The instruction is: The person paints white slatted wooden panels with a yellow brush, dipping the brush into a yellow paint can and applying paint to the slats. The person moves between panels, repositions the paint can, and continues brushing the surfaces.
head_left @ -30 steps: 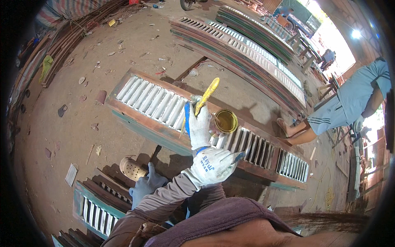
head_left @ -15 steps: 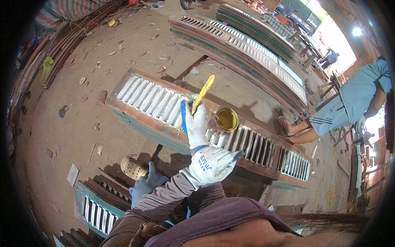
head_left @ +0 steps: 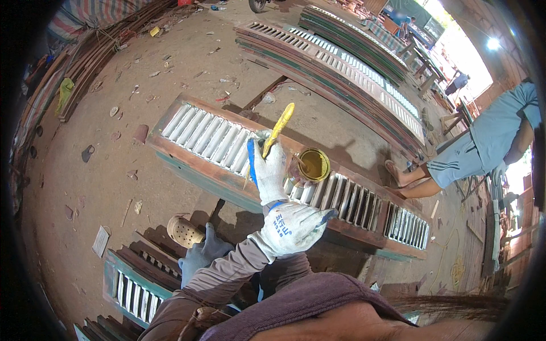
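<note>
My right hand (head_left: 269,167), in a white glove with a blue palm, is closed round a yellow-handled paintbrush (head_left: 280,126). The thick yellow end points up and away; a thin lower part shows below the fingers. It is over a long louvered wooden shutter (head_left: 200,139) with white slats and a brown frame. My left hand (head_left: 294,230), also gloved, crosses over my right wrist, fingers drawn together and pointing right; its underside is hidden. Right of my right hand, a round can (head_left: 314,165) with olive-yellow liquid and a stick inside rests on the shutter.
Stacked louvered panels (head_left: 330,57) lie at the far side. Another shutter (head_left: 133,295) is at lower left, near a beige clog (head_left: 183,230) and a grey-blue shape (head_left: 206,253) I cannot identify. A person in light blue (head_left: 475,150) bends at right. Litter dots the floor.
The brush and my right hand have shifted very slightly left. A distant person at upper right has moved a little. The can and shutter look unchanged.
</note>
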Motion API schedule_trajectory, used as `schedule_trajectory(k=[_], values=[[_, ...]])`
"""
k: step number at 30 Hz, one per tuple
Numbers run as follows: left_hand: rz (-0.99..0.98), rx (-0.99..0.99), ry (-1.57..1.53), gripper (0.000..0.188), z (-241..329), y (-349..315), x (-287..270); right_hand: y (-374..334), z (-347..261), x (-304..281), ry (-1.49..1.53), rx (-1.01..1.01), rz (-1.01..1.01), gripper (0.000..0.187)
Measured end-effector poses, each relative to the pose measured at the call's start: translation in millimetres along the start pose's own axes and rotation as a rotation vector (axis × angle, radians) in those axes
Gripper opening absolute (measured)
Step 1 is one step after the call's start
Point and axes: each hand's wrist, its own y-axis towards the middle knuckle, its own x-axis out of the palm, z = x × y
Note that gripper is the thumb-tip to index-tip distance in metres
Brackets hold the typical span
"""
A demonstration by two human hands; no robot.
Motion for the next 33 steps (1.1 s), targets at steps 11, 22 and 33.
schedule_trajectory(k=[11, 22, 33], values=[[-0.015, 0.014, 0.003, 0.021, 2.7, 4.3, -5.7, 2.2, 7.4, 0.8, 0.014, -0.030, 0.033, 0.024], [0.851, -0.581, 0.116, 0.078, -39.9, 19.1, -47.6, 3.6, -6.0, -30.4, -0.769, -0.647, -0.182, 0.042], [0.978, -0.657, -0.560, 0.031, -83.1, 2.8, -61.5, -20.6, -59.0, -45.2, -1.028, -0.588, -0.210, 0.094]])
